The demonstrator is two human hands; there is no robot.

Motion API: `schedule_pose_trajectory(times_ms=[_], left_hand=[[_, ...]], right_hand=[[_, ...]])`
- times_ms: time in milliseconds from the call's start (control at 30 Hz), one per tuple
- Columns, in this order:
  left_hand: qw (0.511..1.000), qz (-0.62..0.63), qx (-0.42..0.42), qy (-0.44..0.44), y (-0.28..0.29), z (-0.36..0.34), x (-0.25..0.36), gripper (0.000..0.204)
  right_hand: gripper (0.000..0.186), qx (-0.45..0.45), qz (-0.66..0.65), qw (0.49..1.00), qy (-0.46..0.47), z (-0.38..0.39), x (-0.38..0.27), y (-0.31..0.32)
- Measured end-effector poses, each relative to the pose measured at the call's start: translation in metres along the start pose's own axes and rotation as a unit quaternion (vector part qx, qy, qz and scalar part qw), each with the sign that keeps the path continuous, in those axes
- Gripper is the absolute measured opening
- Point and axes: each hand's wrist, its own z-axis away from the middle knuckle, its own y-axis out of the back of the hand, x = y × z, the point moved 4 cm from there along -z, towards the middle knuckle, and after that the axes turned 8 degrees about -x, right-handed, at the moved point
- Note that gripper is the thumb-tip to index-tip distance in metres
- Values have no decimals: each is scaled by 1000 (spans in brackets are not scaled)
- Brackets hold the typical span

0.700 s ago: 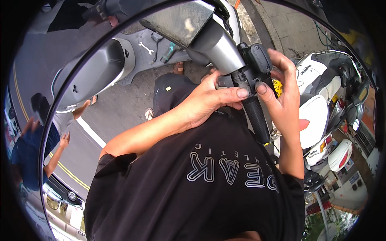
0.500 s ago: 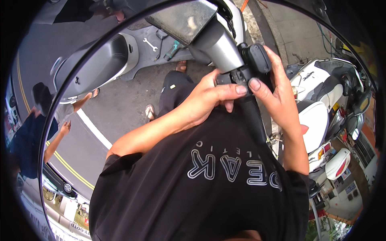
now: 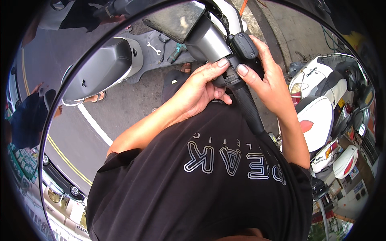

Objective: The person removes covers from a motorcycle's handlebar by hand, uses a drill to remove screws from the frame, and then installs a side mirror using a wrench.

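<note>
Road (image 3: 128, 100): grey asphalt, white line (image 3: 94, 124), double yellow line (image 3: 69, 160)
Pavement (image 3: 293, 24): grey, along the road's upper-right edge
Light: bright daylight

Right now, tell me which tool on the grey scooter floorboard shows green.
The green-and-black thick-handled tool, rightmost of three; the silver metal open-ended wrench and slim dark tool show none.

Both hands (image 3: 196, 89) (image 3: 270, 86) hold the black housing (image 3: 230, 77) beside the handlebar grip (image 3: 248, 108).

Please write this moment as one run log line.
left hand: at handlebar | right hand: at handlebar, by black box | nearby: wrench on footboard
</note>
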Motion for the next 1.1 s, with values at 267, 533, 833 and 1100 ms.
schedule_pose_trajectory(times_ms=[267, 533, 833, 1100], left_hand=[[1000, -1, 2, 6, -2, 0, -1, 33], [1000, -15, 17, 0, -3, 2, 1, 38], [998, -51, 11, -21, -6, 4, 2, 43], [1000, -12, 8, -3, -6, 3, 2, 58]], right_hand=[[65, 9, 7, 1000, 8, 1, -2, 2], [67, -39, -10, 999, -30, -1, -4, 2], [66, -4, 23, 1000, 5, 0, -5, 0], [70, -35, -20, 999, -34, -2, 2, 2]])
